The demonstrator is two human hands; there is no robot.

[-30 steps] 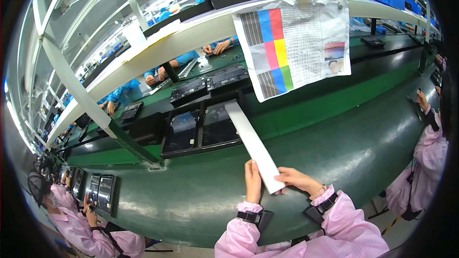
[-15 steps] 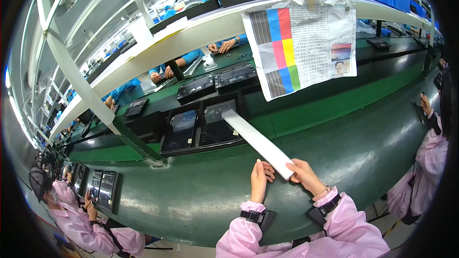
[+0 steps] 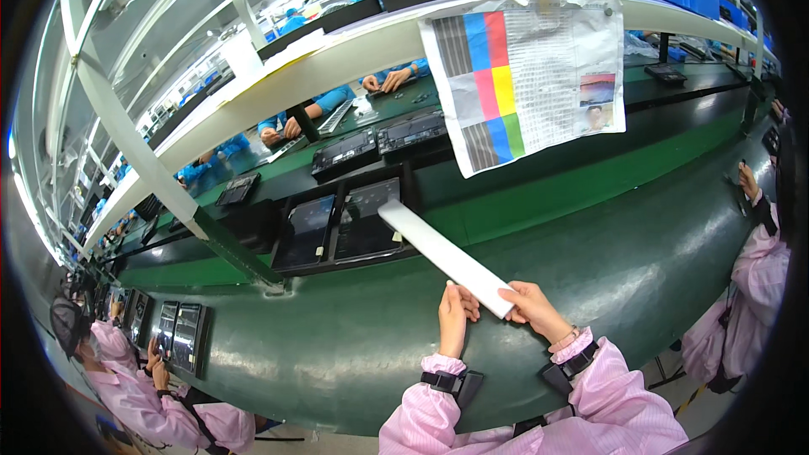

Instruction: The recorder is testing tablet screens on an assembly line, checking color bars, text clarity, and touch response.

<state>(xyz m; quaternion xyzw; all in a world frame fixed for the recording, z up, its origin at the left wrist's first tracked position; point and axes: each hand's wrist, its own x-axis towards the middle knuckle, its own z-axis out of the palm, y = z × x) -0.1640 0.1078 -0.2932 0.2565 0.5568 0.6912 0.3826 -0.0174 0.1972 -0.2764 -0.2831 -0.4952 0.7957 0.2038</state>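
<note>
A long, flat white strip (image 3: pixel 445 254) slants up and to the left from my right hand (image 3: pixel 533 307), which grips its near end between thumb and fingers. Its rounded far end lies in front of the right-hand panel of a black tray (image 3: pixel 337 264). Two dark glass panels (image 3: pixel 305 232), each with a small pale tag at its lower corner, sit side by side in that tray. Close to the strip's near end, my left hand (image 3: pixel 455 313) is raised with its fingers curled in. Whether anything is inside those fingers is hidden.
A green worktop (image 3: pixel 337 329) runs under my hands. Ahead, a white post (image 3: pixel 143 147) and shelf beam carry a hanging colour-chart sheet (image 3: pixel 522 84). Co-workers in pink sit at left (image 3: pixel 118 371) and right (image 3: pixel 758 270). Opened devices (image 3: pixel 345 154) lie on the far belt.
The tray with its two panels has slid a little to the left. The strip's far end has shifted left and slightly down, with my right hand still holding it.
</note>
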